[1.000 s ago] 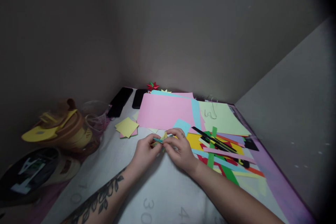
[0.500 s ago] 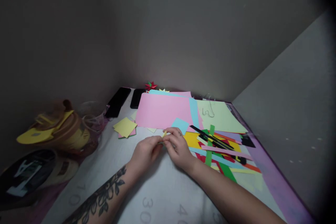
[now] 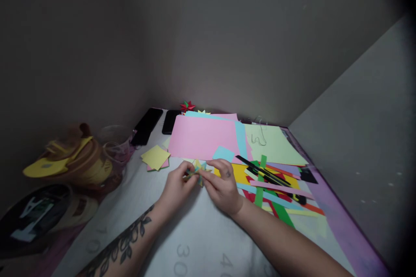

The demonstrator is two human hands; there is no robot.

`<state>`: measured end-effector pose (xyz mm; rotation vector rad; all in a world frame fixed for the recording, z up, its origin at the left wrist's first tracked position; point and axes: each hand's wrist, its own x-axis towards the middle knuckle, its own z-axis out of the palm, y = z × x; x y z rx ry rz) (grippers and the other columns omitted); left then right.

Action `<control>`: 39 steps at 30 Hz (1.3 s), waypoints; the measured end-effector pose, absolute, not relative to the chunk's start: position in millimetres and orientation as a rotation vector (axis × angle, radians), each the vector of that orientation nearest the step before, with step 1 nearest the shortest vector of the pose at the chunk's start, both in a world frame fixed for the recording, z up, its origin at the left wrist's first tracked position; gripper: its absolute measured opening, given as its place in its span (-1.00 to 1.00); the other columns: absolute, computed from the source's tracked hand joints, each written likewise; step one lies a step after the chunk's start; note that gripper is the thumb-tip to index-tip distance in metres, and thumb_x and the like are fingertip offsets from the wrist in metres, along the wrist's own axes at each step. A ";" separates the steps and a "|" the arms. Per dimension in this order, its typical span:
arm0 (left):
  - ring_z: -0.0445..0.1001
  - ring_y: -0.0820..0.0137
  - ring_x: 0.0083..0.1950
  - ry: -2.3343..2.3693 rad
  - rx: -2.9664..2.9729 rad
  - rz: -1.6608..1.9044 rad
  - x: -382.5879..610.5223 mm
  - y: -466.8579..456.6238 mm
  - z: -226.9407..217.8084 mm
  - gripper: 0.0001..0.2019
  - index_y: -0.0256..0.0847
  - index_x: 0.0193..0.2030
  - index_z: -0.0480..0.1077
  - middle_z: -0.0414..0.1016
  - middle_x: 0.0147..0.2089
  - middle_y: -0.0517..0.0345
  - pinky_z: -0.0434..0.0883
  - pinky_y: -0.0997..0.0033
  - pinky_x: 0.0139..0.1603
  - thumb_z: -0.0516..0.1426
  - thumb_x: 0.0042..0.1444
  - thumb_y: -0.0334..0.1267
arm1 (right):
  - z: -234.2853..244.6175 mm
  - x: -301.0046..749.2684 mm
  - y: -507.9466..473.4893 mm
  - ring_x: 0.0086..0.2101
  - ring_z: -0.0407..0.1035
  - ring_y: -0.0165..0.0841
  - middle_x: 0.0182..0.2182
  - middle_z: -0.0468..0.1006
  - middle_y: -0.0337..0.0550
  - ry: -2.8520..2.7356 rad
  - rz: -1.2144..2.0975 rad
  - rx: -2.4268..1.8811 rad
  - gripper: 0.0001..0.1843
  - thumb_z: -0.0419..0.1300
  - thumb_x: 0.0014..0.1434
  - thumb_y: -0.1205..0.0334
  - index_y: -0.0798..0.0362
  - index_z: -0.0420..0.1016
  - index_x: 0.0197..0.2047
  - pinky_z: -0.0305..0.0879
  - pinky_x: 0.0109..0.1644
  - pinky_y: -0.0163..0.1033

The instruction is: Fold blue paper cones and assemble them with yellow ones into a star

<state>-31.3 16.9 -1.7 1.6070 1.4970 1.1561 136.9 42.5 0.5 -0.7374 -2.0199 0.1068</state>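
Observation:
Between my two hands, just above the white mat, is a small folded paper star [image 3: 199,167] in yellow and light blue. My left hand [image 3: 180,181] pinches its left side with thumb and fingers. From the other side, the fingertips of my right hand [image 3: 223,186] press on the star's points. My fingers cover part of it. A yellow paper square [image 3: 156,157] lies on other coloured squares beyond my left hand. A light blue square [image 3: 223,154] lies just beyond my right hand.
Pink sheets [image 3: 204,136] and pale green sheets [image 3: 273,143] lie at the back. Paper strips [image 3: 276,194] and a black-and-yellow cutter [image 3: 297,199] are on the right. Two phones [image 3: 147,123], a red star [image 3: 187,106], and caps [image 3: 42,212] with a yellow brim stand around.
The paper star has turned between my hands, so its yellow and blue points now show where only a yellow tip showed before. My right fingers have shifted their hold.

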 end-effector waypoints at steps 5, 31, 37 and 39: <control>0.32 0.50 -0.40 1.440 1.633 1.154 -29.7 14.7 0.6 -0.97 -0.20 -0.32 0.27 0.35 -0.40 0.28 0.28 0.56 -0.40 0.08 0.08 -0.36 | -0.1 134.2 44.4 -0.05 0.25 -0.17 -0.03 0.37 -0.06 -2.025 0.125 -0.723 -0.60 0.17 0.10 0.46 -0.11 0.46 -0.02 0.31 0.00 0.07; 0.40 0.46 -0.40 1.545 1.840 1.073 -29.1 8.9 -0.6 -0.87 -0.17 -0.17 0.26 0.44 -0.33 0.20 0.31 0.50 -0.38 0.06 0.12 -0.33 | 1.1 131.8 42.2 0.10 0.13 -0.10 0.09 0.28 0.01 -2.155 0.083 -0.817 -0.86 0.09 0.13 0.43 0.03 0.38 -0.24 0.19 0.13 0.10; 0.30 0.50 -0.49 1.530 1.613 1.098 -24.5 10.8 4.3 -0.81 -0.15 -0.17 0.22 0.31 -0.46 0.33 0.22 0.55 -0.47 0.10 0.06 -0.30 | -4.6 128.8 46.6 0.07 0.17 -0.14 -0.01 0.34 0.01 -2.068 0.395 -0.889 -0.87 0.06 0.13 0.45 0.04 0.33 -0.32 0.18 0.12 0.07; 0.27 0.51 -0.52 1.485 1.472 1.131 -23.6 13.1 5.3 -0.77 -0.14 -0.16 0.19 0.25 -0.52 0.38 0.17 0.57 -0.51 0.12 0.04 -0.28 | -4.9 127.0 48.3 -0.02 0.26 -0.20 -0.09 0.37 -0.04 -1.953 0.627 -0.948 -0.90 0.10 0.12 0.39 0.02 0.32 -0.27 0.26 0.04 -0.03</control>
